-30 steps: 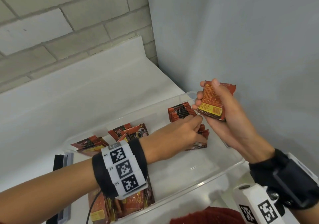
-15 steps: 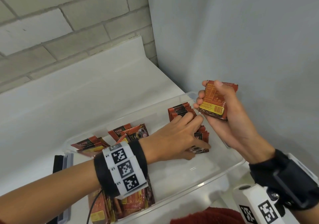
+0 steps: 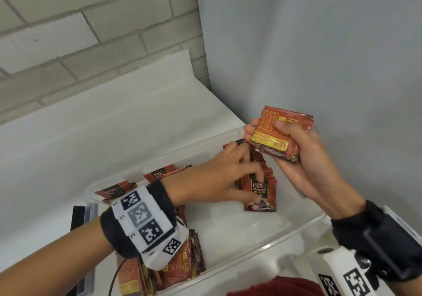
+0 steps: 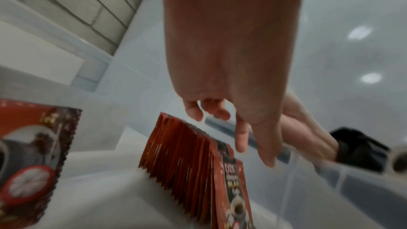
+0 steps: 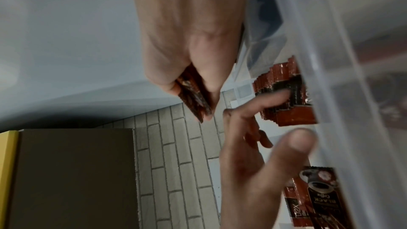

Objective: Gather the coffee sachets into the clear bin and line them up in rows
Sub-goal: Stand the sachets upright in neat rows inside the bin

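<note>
A clear bin [image 3: 303, 227] sits on a white shelf. Along its right side stands a row of red coffee sachets [image 3: 262, 181], also seen in the left wrist view as row [image 4: 187, 154] and in the right wrist view as row [image 5: 284, 93]. My left hand [image 3: 246, 172] lies over the row with fingers spread, fingertips on the sachet tops. My right hand [image 3: 280, 126] hovers above the bin's right wall and grips a small stack of sachets [image 3: 269, 142]. Loose sachets [image 3: 159, 174] lie at the bin's back left. A pile [image 3: 178, 263] sits under my left wrist.
A grey wall stands close on the right and a brick wall behind the shelf. A black and grey flat item [image 3: 80, 218] lies left of the bin. Red fabric [image 3: 274, 286] shows at the bottom edge. A brown box [image 5: 72, 177] appears in the right wrist view.
My left hand left the stack in my right hand, dropped onto the standing row and spread its fingers along it. The right hand lifted its stack slightly.
</note>
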A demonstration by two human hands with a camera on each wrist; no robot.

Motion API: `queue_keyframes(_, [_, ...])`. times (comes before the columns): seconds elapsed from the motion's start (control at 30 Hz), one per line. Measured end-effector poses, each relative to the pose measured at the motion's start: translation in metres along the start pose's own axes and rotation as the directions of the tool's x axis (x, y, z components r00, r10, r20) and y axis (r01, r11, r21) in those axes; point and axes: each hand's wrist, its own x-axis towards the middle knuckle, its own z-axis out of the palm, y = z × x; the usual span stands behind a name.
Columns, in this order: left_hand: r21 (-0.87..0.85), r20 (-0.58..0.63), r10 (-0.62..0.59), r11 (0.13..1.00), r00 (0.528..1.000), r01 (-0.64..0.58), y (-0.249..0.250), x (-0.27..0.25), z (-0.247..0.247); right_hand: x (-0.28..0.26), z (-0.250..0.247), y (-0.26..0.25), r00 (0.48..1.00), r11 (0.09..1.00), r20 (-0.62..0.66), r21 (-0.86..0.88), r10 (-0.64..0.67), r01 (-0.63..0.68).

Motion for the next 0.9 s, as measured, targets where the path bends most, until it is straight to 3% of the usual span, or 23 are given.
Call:
queue_keyframes(0.13, [-0.296,-0.081,-0.228,0.935,0.970,0.195,-0.003,-0.008,-0.025,-0.001,0.000,0.000,0.999,0.995,0.030,-0.096,-0.011,0.014])
queue_keyframes(0.23, [-0.466,-0.189,-0.310,0.863,0.932,0.193,0.000,-0.008,-0.037,0.000,-0.001,0.001,0.999,0.983,0.041,-0.186,0.011,-0.003])
queue_keyframes(0.4, [-0.557,-0.330,-0.290,0.828,0.899,0.063,0.003,0.001,-0.034,0.000,-0.002,0.003,0.997,0.961,0.048,-0.274,0.058,-0.043])
queue_keyframes(0.6, [-0.576,-0.448,-0.314,0.817,0.837,-0.001,0.000,0.004,-0.032,0.001,-0.001,0.004,0.997,0.968,0.061,-0.246,0.055,-0.038])
queue_keyframes(0.77, [-0.605,-0.537,-0.269,0.784,0.800,-0.143,0.000,0.000,-0.036,0.002,0.001,0.006,0.995,0.977,0.063,-0.207,0.075,-0.060])
queue_keyframes(0.9, [-0.607,-0.524,-0.164,0.760,0.836,-0.232,-0.004,-0.007,-0.038,0.004,0.002,0.003,0.976,0.955,0.067,-0.228,0.209,-0.189])
